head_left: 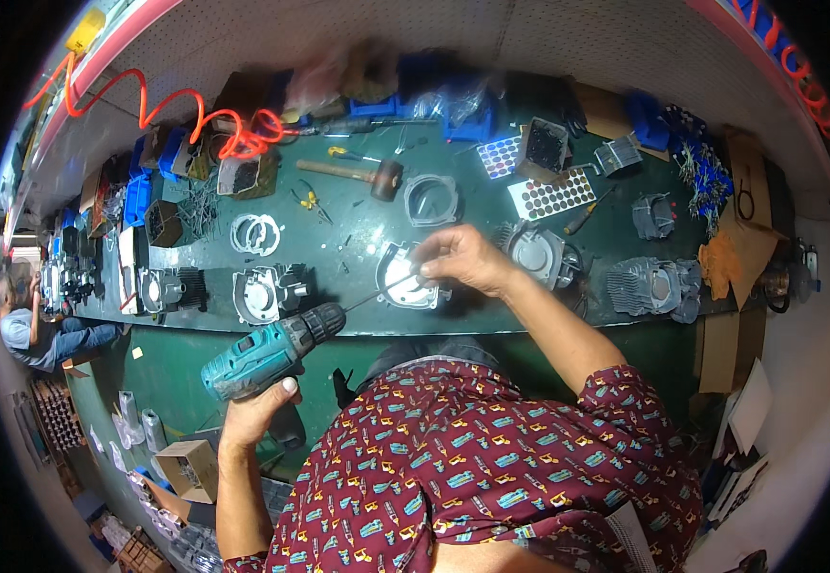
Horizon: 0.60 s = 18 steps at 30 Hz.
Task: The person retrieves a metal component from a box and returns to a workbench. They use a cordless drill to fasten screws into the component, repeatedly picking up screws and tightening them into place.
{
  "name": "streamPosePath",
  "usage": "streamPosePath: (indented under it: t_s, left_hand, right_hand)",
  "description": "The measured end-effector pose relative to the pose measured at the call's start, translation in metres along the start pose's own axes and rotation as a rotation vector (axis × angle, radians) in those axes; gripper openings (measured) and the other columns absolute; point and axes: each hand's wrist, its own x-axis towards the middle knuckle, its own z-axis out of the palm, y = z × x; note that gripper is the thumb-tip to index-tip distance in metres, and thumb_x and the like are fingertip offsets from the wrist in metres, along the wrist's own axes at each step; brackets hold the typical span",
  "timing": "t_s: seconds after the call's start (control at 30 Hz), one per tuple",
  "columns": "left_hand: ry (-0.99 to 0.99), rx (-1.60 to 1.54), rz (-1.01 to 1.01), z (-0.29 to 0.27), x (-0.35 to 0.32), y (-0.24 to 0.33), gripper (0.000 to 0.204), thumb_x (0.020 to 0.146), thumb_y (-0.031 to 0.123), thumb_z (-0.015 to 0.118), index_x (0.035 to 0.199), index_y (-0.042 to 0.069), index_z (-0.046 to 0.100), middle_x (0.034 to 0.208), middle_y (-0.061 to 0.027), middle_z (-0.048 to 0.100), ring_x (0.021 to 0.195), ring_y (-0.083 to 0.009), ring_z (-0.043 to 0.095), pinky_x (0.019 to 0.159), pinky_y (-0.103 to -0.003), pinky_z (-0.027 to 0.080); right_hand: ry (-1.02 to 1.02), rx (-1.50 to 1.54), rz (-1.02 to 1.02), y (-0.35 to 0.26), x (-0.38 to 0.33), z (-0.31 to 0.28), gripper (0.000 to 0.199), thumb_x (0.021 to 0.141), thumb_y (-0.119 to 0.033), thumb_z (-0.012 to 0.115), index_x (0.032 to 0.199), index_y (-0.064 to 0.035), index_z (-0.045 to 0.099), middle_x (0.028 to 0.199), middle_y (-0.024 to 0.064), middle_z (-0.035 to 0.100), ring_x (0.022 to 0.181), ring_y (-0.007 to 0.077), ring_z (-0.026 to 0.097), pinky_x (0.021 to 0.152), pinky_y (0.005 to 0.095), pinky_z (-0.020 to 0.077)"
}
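Note:
My left hand (254, 413) grips a teal cordless drill (267, 351) held below the bench edge, its long thin bit (377, 293) pointing up and right. The fingers of my right hand (464, 258) pinch the tip of that bit just above a round grey metal engine cover (403, 279) lying on the dark green bench (357, 215). A finned engine part (541, 253) lies just right of my right hand.
A hammer (362, 175), ring gaskets (256, 232), another metal cover (262, 294), a finned cylinder (651, 285), dotted sheets (552, 196) and blue bins (138, 196) lie about the bench. A red coiled hose (186, 110) hangs at the back left. Another person (42, 329) sits far left.

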Motion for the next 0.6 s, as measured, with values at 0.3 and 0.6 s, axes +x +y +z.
streamPosePath:
  t_s: [0.3, 0.6]
  left_hand:
    - [0.037, 0.481, 0.191, 0.010, 0.007, -0.001, 0.029, 0.084, 0.005, 0.077, 0.111, 0.002, 0.068, 0.097, -0.0046, 0.072, 0.086, -0.0125, 0.064, 0.078, -0.032, 0.053]
    - [-0.023, 1.055, 0.179, 0.030, 0.018, 0.016, 0.028, 0.077, 0.016, 0.079, 0.099, 0.004, 0.067, 0.082, -0.0204, 0.070, 0.079, -0.0379, 0.071, 0.070, -0.039, 0.056]
  right_hand:
    - [0.171, -0.639, -0.253, 0.046, 0.043, 0.026, 0.038, 0.081, 0.006, 0.061, 0.118, 0.0025, 0.065, 0.102, 0.0158, 0.073, 0.091, 0.0229, 0.072, 0.082, 0.0336, 0.0574]
    - [0.298, -1.013, -0.533, 0.047, 0.031, 0.028, 0.037, 0.085, -0.006, 0.061, 0.121, -0.0018, 0.065, 0.114, 0.0174, 0.070, 0.109, 0.0353, 0.064, 0.095, 0.0423, 0.0505]
